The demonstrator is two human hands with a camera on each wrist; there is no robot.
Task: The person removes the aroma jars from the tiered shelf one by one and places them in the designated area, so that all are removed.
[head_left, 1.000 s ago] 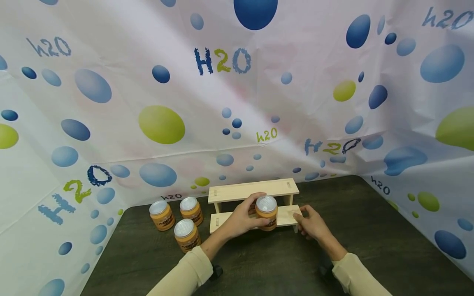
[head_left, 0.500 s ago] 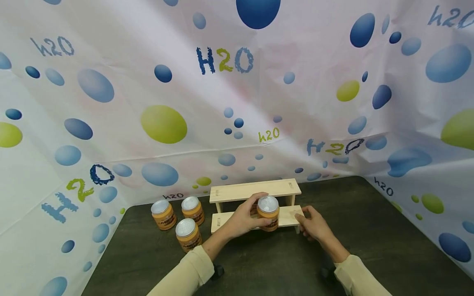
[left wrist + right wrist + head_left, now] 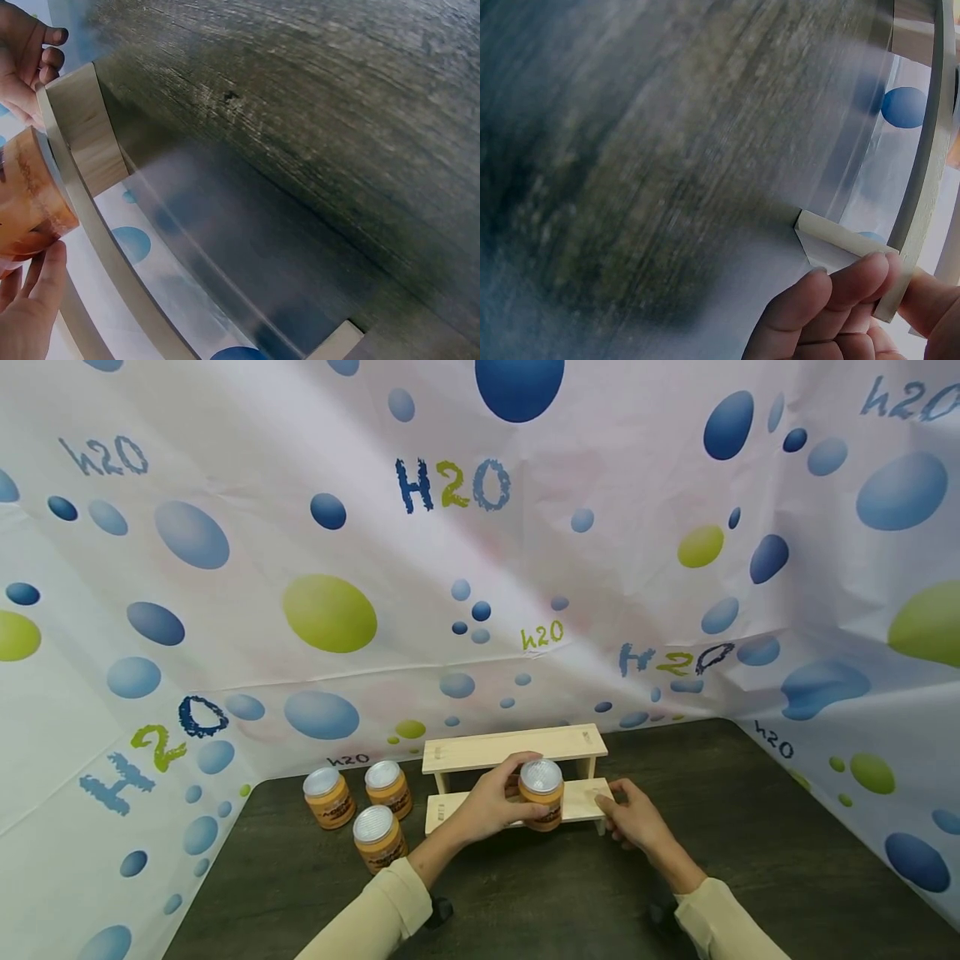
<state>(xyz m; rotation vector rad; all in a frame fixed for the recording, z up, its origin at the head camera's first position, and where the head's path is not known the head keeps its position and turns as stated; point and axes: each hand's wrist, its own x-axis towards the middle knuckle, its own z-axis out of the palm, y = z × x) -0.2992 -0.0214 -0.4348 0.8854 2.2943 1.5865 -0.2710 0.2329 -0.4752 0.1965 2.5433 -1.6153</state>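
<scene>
My left hand (image 3: pixel 491 797) grips an orange jar (image 3: pixel 542 806) with a silvery ribbed lid, upright at the lower step of a two-step wooden shelf (image 3: pixel 517 742). In the left wrist view the jar (image 3: pixel 30 202) stands right at the front board's edge, fingers curled against its side. My right hand (image 3: pixel 633 817) pinches the right end of that lower step, thumb on top and fingers underneath. The right wrist view shows these fingers (image 3: pixel 855 289) by the board's end and its short leg (image 3: pixel 840 236).
Three more orange jars stand on the dark table (image 3: pixel 540 902) left of the shelf: a back-left jar (image 3: pixel 330 800), a back-right jar (image 3: pixel 390 789) and a front jar (image 3: pixel 379 839). A white sheet (image 3: pixel 420 552) with blue and green spots hangs behind and at both sides.
Both hands keep their hold on the jar and the shelf board. Only a slight shift of the head view shows; the jars and shelf stay in place.
</scene>
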